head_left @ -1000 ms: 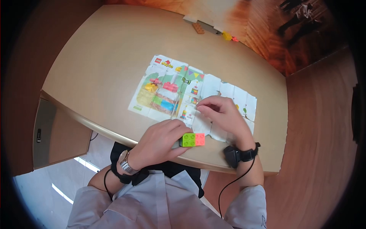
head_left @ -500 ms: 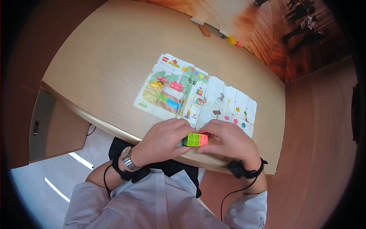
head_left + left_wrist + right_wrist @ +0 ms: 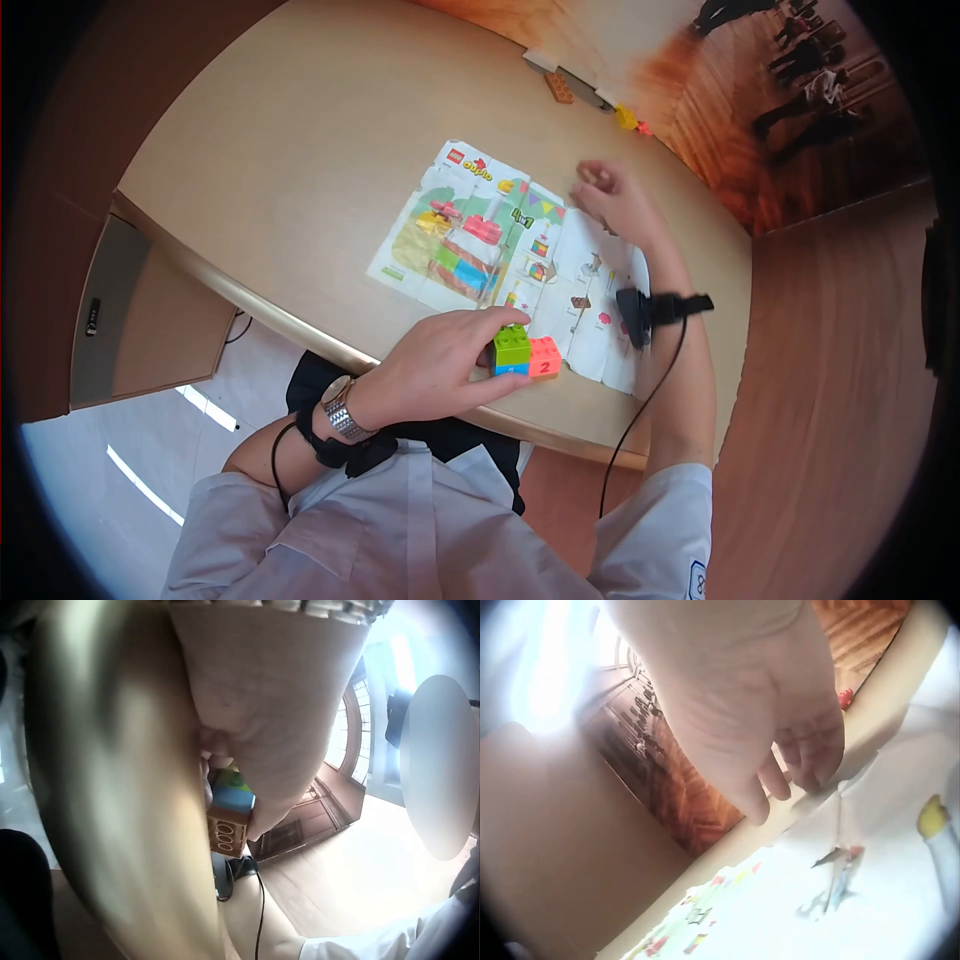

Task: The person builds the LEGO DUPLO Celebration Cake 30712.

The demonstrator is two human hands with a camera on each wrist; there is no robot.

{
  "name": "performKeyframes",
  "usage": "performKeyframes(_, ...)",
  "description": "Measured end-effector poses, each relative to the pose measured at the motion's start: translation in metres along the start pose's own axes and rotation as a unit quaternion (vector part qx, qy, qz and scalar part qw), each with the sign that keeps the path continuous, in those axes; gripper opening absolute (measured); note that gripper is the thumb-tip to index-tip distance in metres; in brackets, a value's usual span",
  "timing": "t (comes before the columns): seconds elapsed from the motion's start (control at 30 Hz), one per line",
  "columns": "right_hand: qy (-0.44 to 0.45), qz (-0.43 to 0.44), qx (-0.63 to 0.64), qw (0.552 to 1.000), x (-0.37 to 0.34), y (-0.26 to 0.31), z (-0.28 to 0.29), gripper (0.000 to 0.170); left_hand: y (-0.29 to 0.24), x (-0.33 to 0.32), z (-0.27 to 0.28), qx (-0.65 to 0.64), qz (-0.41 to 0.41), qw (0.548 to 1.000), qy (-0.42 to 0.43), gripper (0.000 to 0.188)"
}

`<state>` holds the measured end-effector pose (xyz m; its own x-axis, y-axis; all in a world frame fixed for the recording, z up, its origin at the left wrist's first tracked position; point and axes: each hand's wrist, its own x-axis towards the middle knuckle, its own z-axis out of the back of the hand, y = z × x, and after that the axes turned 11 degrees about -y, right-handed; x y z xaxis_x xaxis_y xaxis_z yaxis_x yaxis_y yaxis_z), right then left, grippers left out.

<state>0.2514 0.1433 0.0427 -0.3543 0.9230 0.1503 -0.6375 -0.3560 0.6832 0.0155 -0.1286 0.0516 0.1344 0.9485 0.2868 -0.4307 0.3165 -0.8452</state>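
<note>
Near the front edge of the table, my left hand (image 3: 430, 365) grips a small stack of toy building bricks between thumb and fingers. A green brick (image 3: 512, 346) sits on a blue brick (image 3: 512, 369), with a pink brick (image 3: 544, 358) marked "2" beside them. The left wrist view also shows a brown brick (image 3: 229, 832) on the underside of the stack. My right hand (image 3: 622, 205) is reaching out over the far edge of the printed instruction sheet (image 3: 440, 290). Its fingers are loosely bent with nothing between them in the right wrist view.
At the table's far edge lie an orange-brown brick (image 3: 559, 88), a yellow piece (image 3: 626, 117) and a small red-pink piece (image 3: 644, 128). Behind them rises a panel (image 3: 680, 80) printed with a picture. A cable (image 3: 640, 405) hangs from the right wrist camera.
My right hand came to the bricks, then left them and moved forward to the sheet's far side. The left hand keeps its grip, and the stack has tilted to show its numbered side.
</note>
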Motion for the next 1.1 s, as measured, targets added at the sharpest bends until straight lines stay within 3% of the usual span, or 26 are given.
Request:
performKeyframes(0.07, -0.019, 0.005, -0.078, 0.997, 0.015, -0.005, -0.006, 0.058, 0.005, -0.001, -0.003, 0.011, -0.039, 0.999, -0.027, 0.056)
performKeyframes(0.27, 0.018, 0.004, -0.063, 0.998, 0.033, -0.018, -0.005, 0.075, 0.004, 0.000, 0.000, 0.005, -0.017, 1.000, -0.006, 0.057)
performKeyframes(0.8, -0.048, -0.005, -0.034, 0.998, 0.043, -0.039, -0.007, 0.068, 0.005, -0.001, -0.002, 0.009, -0.023, 1.000, -0.014, 0.069)
performKeyframes(1.1, -0.076, 0.035, -0.061, 0.995, 0.046, -0.050, -0.014, 0.066, 0.003, 0.000, -0.002, 0.004, -0.021, 1.000, -0.014, 0.074)
